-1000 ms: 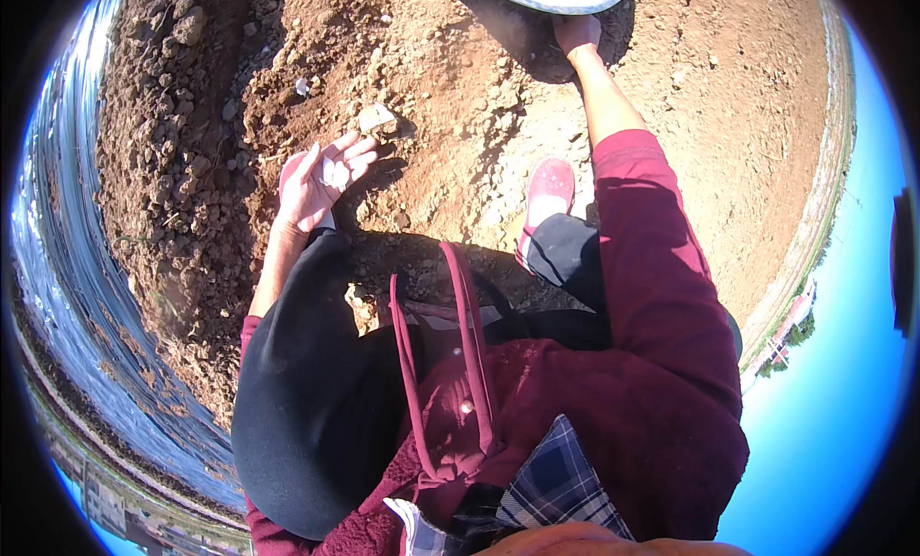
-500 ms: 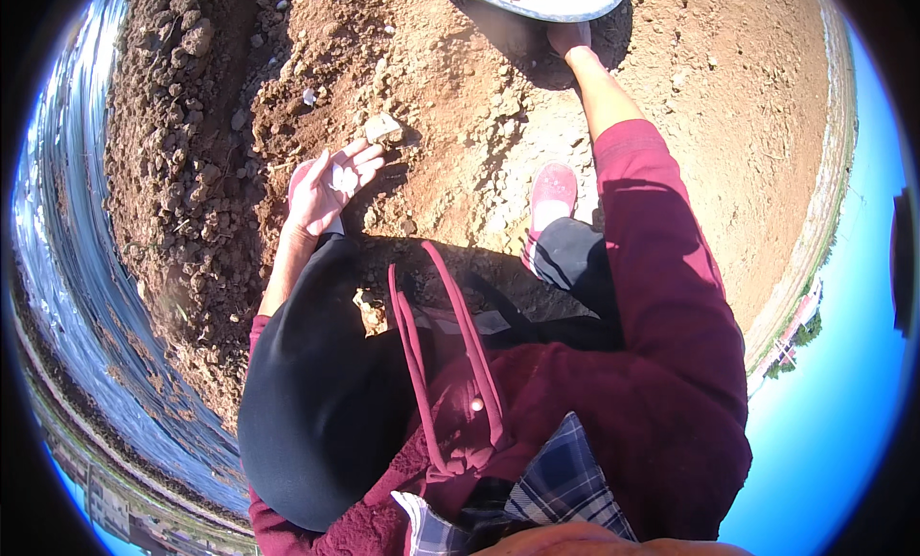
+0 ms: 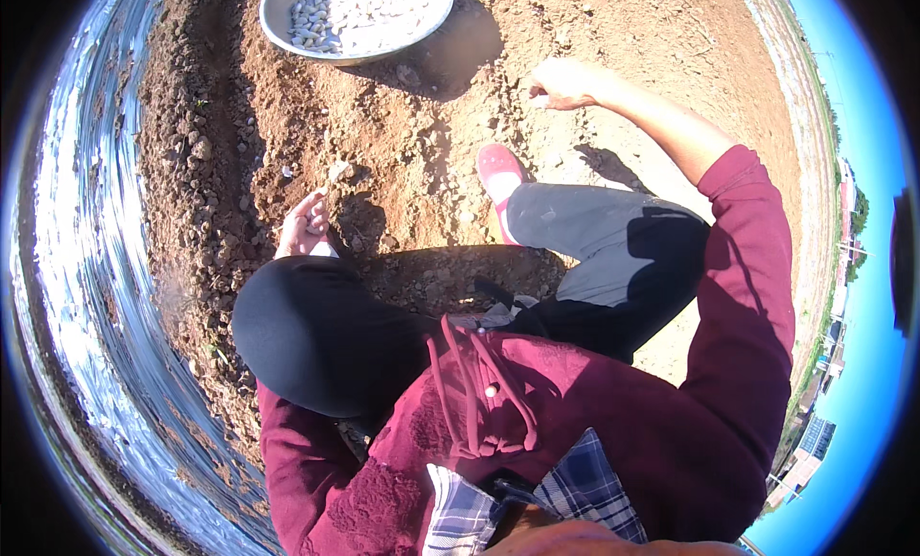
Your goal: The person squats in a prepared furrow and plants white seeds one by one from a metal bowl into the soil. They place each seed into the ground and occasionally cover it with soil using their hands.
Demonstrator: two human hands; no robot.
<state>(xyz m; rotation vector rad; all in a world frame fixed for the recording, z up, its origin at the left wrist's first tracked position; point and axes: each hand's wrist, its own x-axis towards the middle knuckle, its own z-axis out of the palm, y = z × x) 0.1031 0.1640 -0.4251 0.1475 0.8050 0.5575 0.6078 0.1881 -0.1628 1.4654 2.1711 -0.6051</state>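
My left hand (image 3: pixel 305 228) is low over the soil beside my bent left knee, its fingers curled around a few pale garlic cloves that barely show. Close by its fingertips lies a light clod (image 3: pixel 340 171). A round, light-coloured basin (image 3: pixel 278 36), filled with whitish garlic cloves (image 3: pixel 364 14), rests on the ground at the top of the view, partly cut off. To the right of the basin, apart from it, my right hand (image 3: pixel 565 83) hangs over the soil with its fingers curled in. No object shows in it, though its palm is hidden.
Loose, cloddy soil (image 3: pixel 441 144) lies around my pink shoe (image 3: pixel 498 168). A furrow (image 3: pixel 225 86) runs along the left, and shiny plastic sheeting (image 3: pixel 81 268) covers the ground beyond it. My dark-trousered knees are bent close to both arms.
The basin has moved left across the ground, and my right hand has let go of its rim. My left hand, palm up with its fingers spread before, has curled its fingers over the cloves.
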